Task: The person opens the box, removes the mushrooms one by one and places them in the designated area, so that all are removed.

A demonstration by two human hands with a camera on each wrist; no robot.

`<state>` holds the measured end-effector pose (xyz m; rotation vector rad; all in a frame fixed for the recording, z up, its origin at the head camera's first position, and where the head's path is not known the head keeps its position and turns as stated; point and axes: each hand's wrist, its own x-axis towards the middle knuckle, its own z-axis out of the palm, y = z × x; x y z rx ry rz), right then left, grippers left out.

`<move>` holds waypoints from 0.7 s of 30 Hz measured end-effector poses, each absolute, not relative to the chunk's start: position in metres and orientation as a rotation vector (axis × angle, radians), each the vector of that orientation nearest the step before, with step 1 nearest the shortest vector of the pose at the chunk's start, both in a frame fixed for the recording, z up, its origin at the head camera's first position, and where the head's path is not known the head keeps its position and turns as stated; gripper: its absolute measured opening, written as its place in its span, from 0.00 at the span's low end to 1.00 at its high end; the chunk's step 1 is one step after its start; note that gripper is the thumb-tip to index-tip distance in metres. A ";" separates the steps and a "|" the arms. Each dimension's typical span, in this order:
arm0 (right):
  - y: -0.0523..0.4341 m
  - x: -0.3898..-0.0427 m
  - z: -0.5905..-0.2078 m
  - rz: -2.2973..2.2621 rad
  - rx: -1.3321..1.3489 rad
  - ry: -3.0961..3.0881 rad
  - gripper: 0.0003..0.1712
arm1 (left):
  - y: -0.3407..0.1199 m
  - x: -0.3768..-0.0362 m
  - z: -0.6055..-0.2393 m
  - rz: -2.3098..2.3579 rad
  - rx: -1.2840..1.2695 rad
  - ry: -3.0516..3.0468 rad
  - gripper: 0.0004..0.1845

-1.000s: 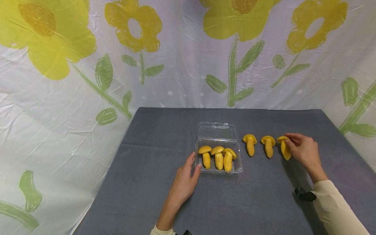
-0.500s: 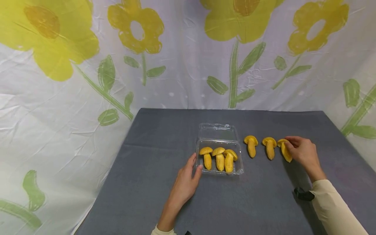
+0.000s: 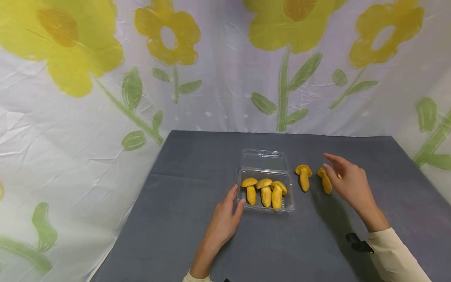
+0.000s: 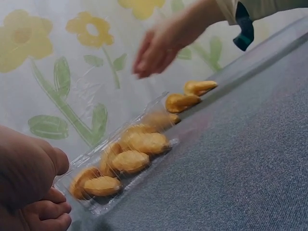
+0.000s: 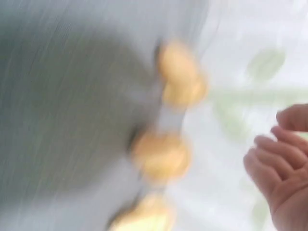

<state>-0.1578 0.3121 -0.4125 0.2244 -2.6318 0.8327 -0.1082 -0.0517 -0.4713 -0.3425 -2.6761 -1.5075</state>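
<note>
A clear plastic clamshell tray (image 3: pixel 289 203) lies with its lid (image 3: pixel 263 158) folded back and three yellow mushroom pieces (image 3: pixel 266 192) side by side in it. To its right, two more mushrooms (image 3: pixel 303 177) (image 3: pixel 325 180) lie on the grey table. A third is mostly hidden behind my right hand (image 3: pixel 349 182), which hovers just above it with straight fingers and holds nothing. My left hand (image 3: pixel 225 219) rests flat on the table, thumb against the tray's left wall. The left wrist view shows the tray (image 4: pixel 96 204) and my right hand (image 4: pixel 156 50) raised over the loose mushrooms (image 4: pixel 182 102). The right wrist view is blurred.
The grey cloth-covered table (image 3: pixel 197 164) is backed and flanked by a white sheet printed with yellow flowers (image 3: pixel 70 78). A black wrist strap (image 3: pixel 357 243) sits at my right cuff. Bare cloth lies in front of the tray and at the far left.
My right hand has let go of the rightmost mushroom, lifted and opened, drifting left. The left hand and tray have not moved.
</note>
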 end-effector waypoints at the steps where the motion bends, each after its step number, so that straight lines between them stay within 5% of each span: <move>1: 0.300 -0.158 -0.411 0.828 0.298 -2.621 0.25 | -0.051 -0.108 -0.472 -1.508 -0.343 -2.679 0.31; 10: 0.203 -0.167 -0.424 0.812 0.881 -2.633 0.28 | -0.052 -0.109 -0.477 -1.492 -0.338 -2.672 0.31; 21: 0.159 -0.176 -0.454 0.641 1.040 -2.661 0.25 | -0.047 -0.110 -0.475 -1.496 -0.373 -2.649 0.32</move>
